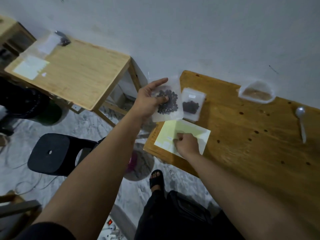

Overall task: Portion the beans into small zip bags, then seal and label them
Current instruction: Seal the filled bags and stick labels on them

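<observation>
My left hand (150, 99) holds a small clear zip bag of dark beans (168, 104) above the left end of the brown wooden table (242, 135). A second zip bag of dark beans (191, 104), with a small white label near its top, lies on the table just right of it. My right hand (186, 144) rests on a pale yellow label sheet (183, 134) at the table's near left corner, fingers pinched on the sheet. Whether a label is between the fingertips is hidden.
A clear bag of brownish grain (256, 94) sits at the table's back edge, and a metal spoon (301, 122) lies to the right. A lighter side table (78, 73) at left carries more bags and a yellow sheet (31, 68). A black stool (53, 153) stands below it.
</observation>
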